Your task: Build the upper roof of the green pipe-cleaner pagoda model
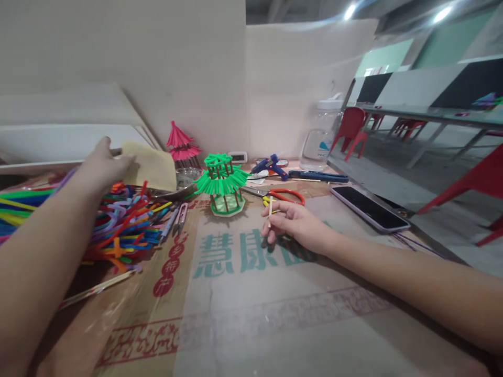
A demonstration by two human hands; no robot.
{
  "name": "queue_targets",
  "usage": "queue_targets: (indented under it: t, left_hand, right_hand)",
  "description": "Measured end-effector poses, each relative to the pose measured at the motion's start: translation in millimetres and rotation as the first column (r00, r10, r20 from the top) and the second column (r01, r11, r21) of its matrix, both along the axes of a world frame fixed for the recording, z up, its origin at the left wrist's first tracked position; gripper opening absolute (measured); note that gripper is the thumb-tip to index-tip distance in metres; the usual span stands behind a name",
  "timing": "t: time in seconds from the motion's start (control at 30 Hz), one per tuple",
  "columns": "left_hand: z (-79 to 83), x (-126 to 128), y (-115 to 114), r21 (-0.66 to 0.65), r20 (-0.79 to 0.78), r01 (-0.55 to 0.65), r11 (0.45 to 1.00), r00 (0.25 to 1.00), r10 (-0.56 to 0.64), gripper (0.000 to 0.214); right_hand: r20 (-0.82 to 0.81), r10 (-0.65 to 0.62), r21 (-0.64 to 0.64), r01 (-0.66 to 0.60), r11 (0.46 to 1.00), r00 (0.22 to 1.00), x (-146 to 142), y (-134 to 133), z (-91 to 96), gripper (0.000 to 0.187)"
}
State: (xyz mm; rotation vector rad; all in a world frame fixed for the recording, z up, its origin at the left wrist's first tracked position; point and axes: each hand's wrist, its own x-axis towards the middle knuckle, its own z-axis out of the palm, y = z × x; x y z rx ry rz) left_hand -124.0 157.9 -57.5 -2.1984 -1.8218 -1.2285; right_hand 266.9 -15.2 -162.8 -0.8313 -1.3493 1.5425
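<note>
Two green tiers (222, 181) crown the pavilion model (225, 204) between my right hand (298, 225), pinching a stick (270, 208), and left hand (101, 166), blurred but seemingly clamped on yellow paper (155, 167); I judge the model's peak undone.

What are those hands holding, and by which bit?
The left hand holds a yellowish sheet by its left edge; the right hand pinches a small stick partway along its length.
</note>
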Motion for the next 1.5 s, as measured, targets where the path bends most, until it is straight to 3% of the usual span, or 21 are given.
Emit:
queue_targets:
  t: [0.07,0.13,0.27,0.33,0.43,0.47,0.53,0.63,0.7,0.87,1.03,1.2,1.5]
  left_hand:
    - [1.7,8,-6,-0.120,0.025,-0.106,0.987,0.994,0.109,0.113]
    - [11.2,16,-15,-0.144,0.034,-0.197,0.970,0.978,0.204,0.103]
    - [36.7,45,-53,0.145,0.003,-0.221,0.965,0.975,0.222,0.061]
    - [41.9,67,-82,0.249,-0.021,-0.102,0.963,0.994,0.111,0.044]
    - [29.3,106,-125,0.157,-0.039,0.186,0.970,0.983,-0.182,0.029]
    - [19.5,117,-136,0.071,-0.083,0.317,0.946,0.947,-0.311,0.029]
    - [-5.4,137,-149,0.026,-0.228,0.565,0.824,0.806,-0.546,0.035]
    - [-43.0,151,-152,0.035,-0.460,0.756,0.653,0.592,-0.662,0.026]
    - [-59.1,152,-148,0.044,-0.544,0.789,0.613,0.533,-0.648,0.025]
    - [-66.1,150,-143,-0.019,-0.555,0.723,0.691,0.567,-0.609,0.033]
    - [-60.5,154,-154,-0.063,-0.456,0.756,0.651,0.559,-0.693,0.032]
    - [-59.3,155,-161,-0.052,-0.429,0.786,0.617,0.540,-0.724,0.027]
    - [-60.9,153,-159,0.118,-0.561,0.758,0.642,0.584,-0.587,0.027]
  right_hand:
    - [0.017,-0.003,-0.011,0.003,1.000,1.000,0,0,0.9,0.036]
    - [0.031,-0.008,-0.014,0.008,1.000,0.999,-1,-1,1.9,0.034]
    - [0.049,-0.040,-0.016,0.041,0.999,0.998,-4,-4,5.3,0.029]
    - [0.054,-0.053,-0.028,0.054,0.998,0.997,-6,-7,7.9,0.028]
    - [0.081,-0.028,-0.058,0.032,0.998,0.996,-11,-16,12.3,0.031]
    - [0.099,-0.009,-0.072,0.016,0.997,0.995,-12,-19,13.6,0.032]
    - [0.156,0.034,-0.094,-0.020,0.995,0.987,-16,-26,15.6,0.031]
    - [0.245,0.067,-0.076,-0.050,0.996,0.967,-19,-30,16.4,0.023]
    - [0.265,0.023,-0.025,-0.016,1.000,0.964,-18,-29,16.3,0.020]
    - [0.098,-0.104,0.062,0.098,0.993,0.990,-11,-23,17.9,0.024]
    - [-0.061,-0.047,0.050,0.050,0.997,0.997,-14,-31,23.3,0.018]
    - [-0.084,-0.047,-0.010,0.046,0.999,0.995,-18,-37,28.1,0.022]
    - [-0.085,-0.109,0.038,0.112,0.993,0.990,-19,-36,22.8,0.032]
